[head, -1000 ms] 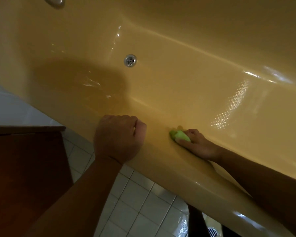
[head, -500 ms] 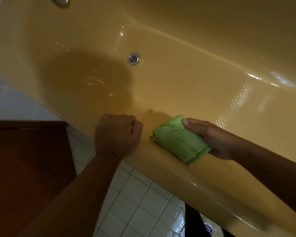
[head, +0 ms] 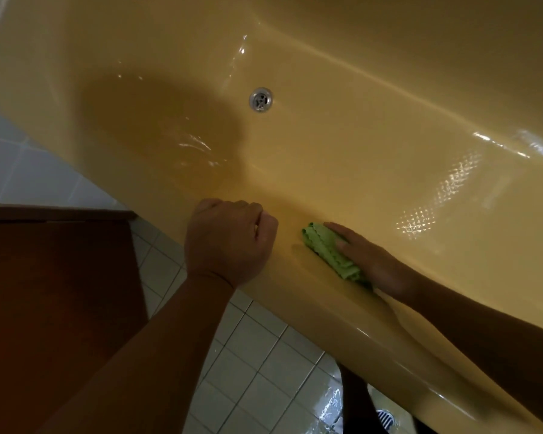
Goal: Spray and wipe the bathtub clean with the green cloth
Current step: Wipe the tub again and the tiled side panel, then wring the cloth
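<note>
The yellow bathtub (head: 373, 145) fills most of the view, with wet streaks on its bottom and a metal drain (head: 260, 99). The folded green cloth (head: 325, 249) lies against the near inner wall just below the rim. My right hand (head: 376, 264) lies flat over it, fingers straight, pressing it to the tub wall; part of the cloth is hidden under the palm. My left hand (head: 229, 242) is curled into a fist and rests on the near rim, a short gap left of the cloth, holding nothing. No spray bottle is in view.
White floor tiles (head: 257, 371) run along the tub's outer side, wet and shiny at the bottom near a floor drain (head: 386, 418). A dark brown wooden surface (head: 54, 292) sits at the lower left. Pale wall tiles (head: 13, 170) border the tub's left end.
My right hand swept the cloth up onto the rim half a second ago, then slid it back down the inner wall and flattened over it. The left fist stayed on the rim.
</note>
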Available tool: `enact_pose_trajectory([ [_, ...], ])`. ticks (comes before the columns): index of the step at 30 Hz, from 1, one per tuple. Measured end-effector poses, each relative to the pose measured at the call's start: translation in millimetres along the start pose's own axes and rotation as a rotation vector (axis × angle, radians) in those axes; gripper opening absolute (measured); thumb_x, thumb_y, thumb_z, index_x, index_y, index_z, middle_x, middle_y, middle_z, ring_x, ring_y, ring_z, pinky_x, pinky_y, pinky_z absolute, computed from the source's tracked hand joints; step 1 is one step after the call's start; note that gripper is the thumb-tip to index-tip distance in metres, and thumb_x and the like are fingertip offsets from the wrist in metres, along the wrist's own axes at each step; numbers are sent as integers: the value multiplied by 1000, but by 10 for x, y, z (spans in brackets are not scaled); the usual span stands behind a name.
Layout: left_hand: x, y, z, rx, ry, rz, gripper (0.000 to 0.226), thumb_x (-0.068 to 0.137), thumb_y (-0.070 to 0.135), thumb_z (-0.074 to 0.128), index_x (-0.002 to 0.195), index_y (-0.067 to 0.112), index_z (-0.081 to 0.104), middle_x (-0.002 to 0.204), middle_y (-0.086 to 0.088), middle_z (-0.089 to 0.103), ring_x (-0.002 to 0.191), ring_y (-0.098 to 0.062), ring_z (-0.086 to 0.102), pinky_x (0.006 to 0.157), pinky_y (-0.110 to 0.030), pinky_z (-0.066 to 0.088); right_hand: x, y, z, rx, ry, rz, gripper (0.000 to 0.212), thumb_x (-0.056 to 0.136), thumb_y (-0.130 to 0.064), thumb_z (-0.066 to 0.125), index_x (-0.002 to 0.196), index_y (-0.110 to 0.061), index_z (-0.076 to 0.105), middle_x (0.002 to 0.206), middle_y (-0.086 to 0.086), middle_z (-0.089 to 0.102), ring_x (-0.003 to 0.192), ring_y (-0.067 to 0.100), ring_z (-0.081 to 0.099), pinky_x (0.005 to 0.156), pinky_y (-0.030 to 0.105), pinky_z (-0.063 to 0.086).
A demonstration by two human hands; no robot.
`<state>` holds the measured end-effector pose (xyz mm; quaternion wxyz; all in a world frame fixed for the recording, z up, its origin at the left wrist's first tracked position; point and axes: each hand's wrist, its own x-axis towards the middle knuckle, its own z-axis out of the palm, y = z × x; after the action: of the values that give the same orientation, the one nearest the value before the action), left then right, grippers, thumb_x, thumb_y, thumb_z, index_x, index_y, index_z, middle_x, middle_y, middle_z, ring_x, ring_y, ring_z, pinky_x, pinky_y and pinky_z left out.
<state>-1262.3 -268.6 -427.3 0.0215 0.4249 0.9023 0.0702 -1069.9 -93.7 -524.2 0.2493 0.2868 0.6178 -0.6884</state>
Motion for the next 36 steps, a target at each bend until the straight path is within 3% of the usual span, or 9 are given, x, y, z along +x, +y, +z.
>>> enact_pose_trajectory([
  [6,27,-85,-9,18,-15,-20,34,97,26,43,63,25,42,55,-1,45,58,-23,25,76,-41,42,334,-177,153,-214,26,122,60,100,-75,30,153,-48,40,158,-14,43,143,15,43,116,35,31],
  [12,79,-279,-52,32,-58,-39,36,99,27,42,72,18,63,66,-3,62,63,-32,55,83,-42,43,-217,-912,439,-132,-15,-264,42,107,-43,44,148,-46,47,141,-35,53,128,-14,47,103,7,34],
  [15,108,-358,-75,49,-89,-26,38,100,29,39,82,18,71,74,-1,68,70,-30,61,87,-41,41,-68,-709,344,-95,-60,-209,36,104,-48,44,138,-56,48,137,-41,51,129,-18,45,104,6,33],
  [20,153,-421,-70,81,-123,-1,37,97,30,43,79,18,73,73,-3,71,70,-30,63,87,-40,42,937,124,115,-323,91,139,50,111,-47,36,155,-26,44,161,2,43,148,23,39,119,32,27],
  [22,164,-448,-68,84,-119,-2,37,97,30,43,80,18,74,74,-2,71,70,-30,64,88,-41,43,1202,190,141,-409,114,242,56,111,-50,29,161,-26,35,166,7,35,151,28,34,122,38,24],
  [25,178,-497,-87,68,-112,-16,38,98,31,41,80,19,73,73,-1,69,69,-29,62,88,-40,43,1168,-215,345,-304,65,94,53,109,-55,33,159,-37,38,165,-2,38,149,23,37,119,31,26],
  [29,199,-552,-124,47,-86,-31,39,104,30,39,83,18,70,74,-2,67,71,-32,62,87,-43,44,457,-1002,603,-210,-18,-354,43,109,-45,44,151,-42,46,147,-32,47,135,-8,41,110,10,27],
  [32,232,-589,-151,38,-78,-25,39,106,30,40,85,17,70,75,-2,68,72,-32,63,87,-44,46,298,-1099,593,-187,-61,-407,37,106,-50,44,142,-57,40,132,-53,40,130,-20,37,104,1,25],
  [36,256,-677,-156,81,-105,38,39,105,34,40,86,21,72,74,1,67,73,-28,64,90,-42,44,874,-449,375,-203,-27,-133,44,108,-45,44,152,-39,47,155,-21,45,142,2,40,119,23,24],
])
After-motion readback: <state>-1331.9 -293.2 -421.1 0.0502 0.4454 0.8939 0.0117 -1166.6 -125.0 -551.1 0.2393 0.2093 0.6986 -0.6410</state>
